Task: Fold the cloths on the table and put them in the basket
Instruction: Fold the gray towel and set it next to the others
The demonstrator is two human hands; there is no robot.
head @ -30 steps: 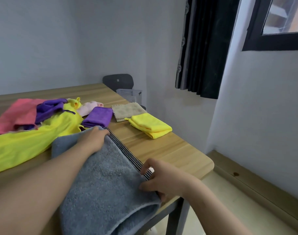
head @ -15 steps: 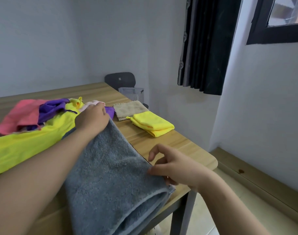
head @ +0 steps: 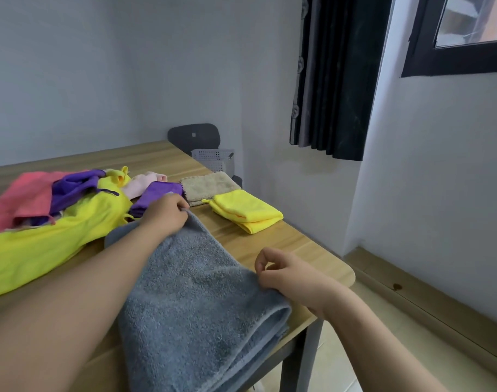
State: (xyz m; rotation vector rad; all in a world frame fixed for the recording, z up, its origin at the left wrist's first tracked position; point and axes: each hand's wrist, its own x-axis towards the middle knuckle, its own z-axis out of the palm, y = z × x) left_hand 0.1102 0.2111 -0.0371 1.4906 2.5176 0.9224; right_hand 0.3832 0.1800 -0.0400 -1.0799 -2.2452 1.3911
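Grey towel (head: 199,292) lies lengthwise away — left hand (head: 165,216) pinches its far corner, right hand (head: 286,275) curls at the near edge (grip unclear).

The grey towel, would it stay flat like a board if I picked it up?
Probably not: the grey towel bends into a soft rounded fold at the table edge, so it would likely droop. It looks thick and fluffy, so maybe heavier than the thin folded yellow cloth. Its fuzzy pile probably won't slip easily.
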